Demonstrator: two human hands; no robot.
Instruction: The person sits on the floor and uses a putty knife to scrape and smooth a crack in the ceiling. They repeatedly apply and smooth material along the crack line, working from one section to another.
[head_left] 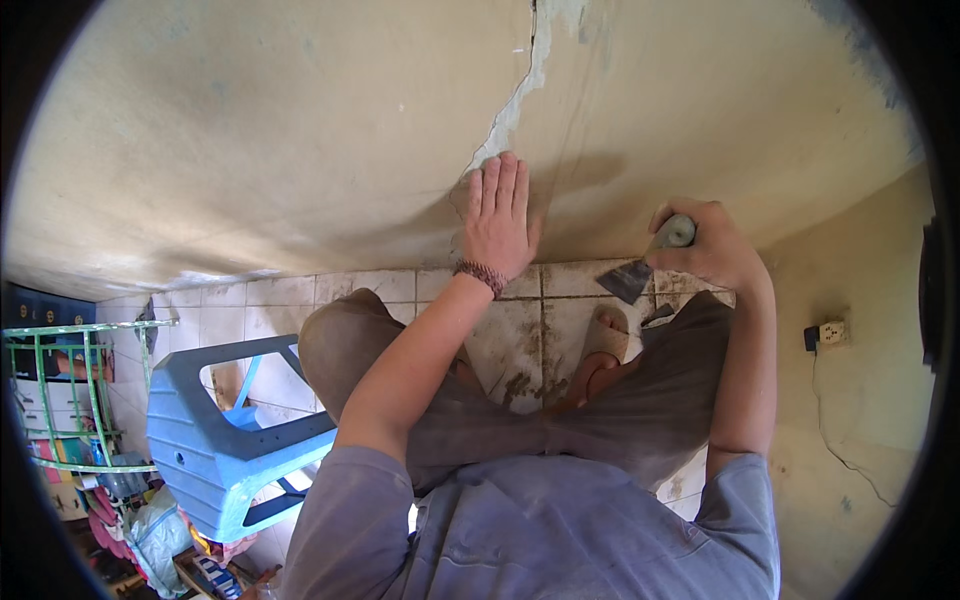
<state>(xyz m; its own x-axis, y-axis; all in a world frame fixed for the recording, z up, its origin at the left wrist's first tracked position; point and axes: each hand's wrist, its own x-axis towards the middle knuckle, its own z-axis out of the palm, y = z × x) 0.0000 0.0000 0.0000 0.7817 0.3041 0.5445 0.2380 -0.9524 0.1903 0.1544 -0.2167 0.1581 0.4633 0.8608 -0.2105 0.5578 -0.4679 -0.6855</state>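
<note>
My left hand (pixel 497 220) lies flat with its fingers together and stretched out against the beige wall (pixel 300 130). Its fingertips cover the lower part of a long crack (pixel 512 112), which is edged with pale grey and runs up the wall. A dark bracelet circles that wrist. Off to the right, my right hand (pixel 718 245) is wrapped round the greenish-grey handle of a putty knife (pixel 627 280). The knife's dark, flat blade points down and left, above the floor and apart from the wall.
On my left a blue plastic stool (pixel 190 440) lies tipped over, near a green metal rack (pixel 70 468) and piled household items. Dirty white tiles (pixel 515 330) meet the wall's foot. A small dark object (pixel 658 316) rests by my right foot. The right wall bears a socket (pixel 832 333) with a hanging cable.
</note>
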